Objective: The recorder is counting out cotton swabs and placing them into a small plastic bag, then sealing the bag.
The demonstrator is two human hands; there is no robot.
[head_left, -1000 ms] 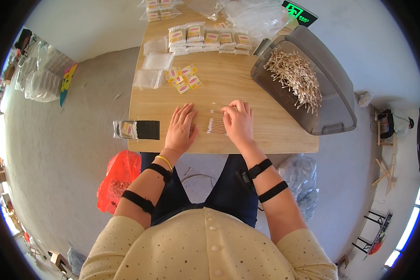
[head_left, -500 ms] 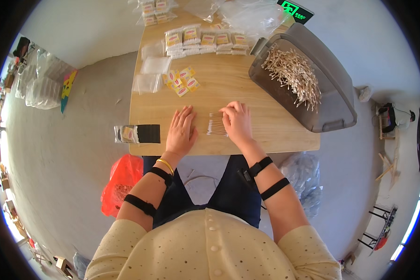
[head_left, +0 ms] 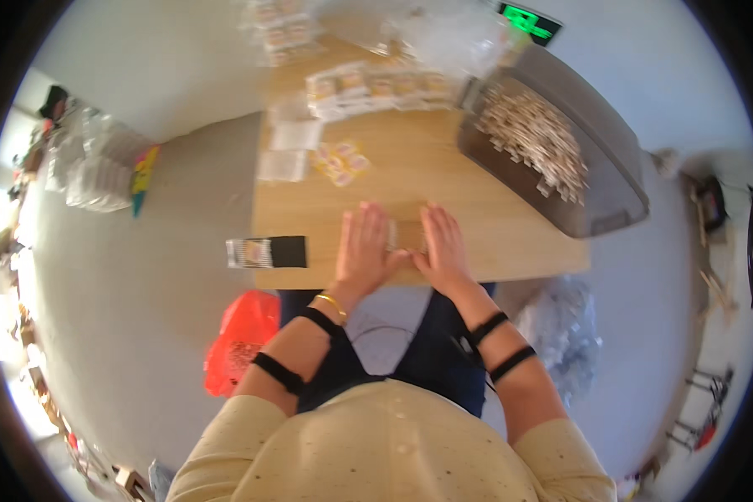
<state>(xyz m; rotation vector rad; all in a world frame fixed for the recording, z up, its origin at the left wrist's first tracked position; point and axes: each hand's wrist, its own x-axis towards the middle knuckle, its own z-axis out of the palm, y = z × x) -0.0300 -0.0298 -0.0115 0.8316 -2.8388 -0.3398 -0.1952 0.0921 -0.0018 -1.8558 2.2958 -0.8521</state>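
Note:
My left hand (head_left: 364, 249) and my right hand (head_left: 443, 251) lie side by side near the table's front edge, fingers stretched forward and thumbs almost meeting. Between them is a small row of cotton swabs (head_left: 391, 236), largely hidden by the hands and blurred. Both palms seem to rest against the sides of that row. Left of my left hand, a clear packet of swabs (head_left: 249, 253) sits with one end over a black strip (head_left: 289, 252) at the table's left edge.
A grey translucent bin (head_left: 598, 219) holding a heap of loose swabs (head_left: 535, 138) stands at the right. Yellow-and-white cards (head_left: 340, 161) and clear bags (head_left: 297, 134) lie at the left. Packed swab bundles (head_left: 381, 88) line the back. A red bag (head_left: 241, 343) is on the floor.
My left hand has moved right to the swabs. My right hand has let go of its pinch and straightened its fingers beside the row. The whole view has shifted slightly.

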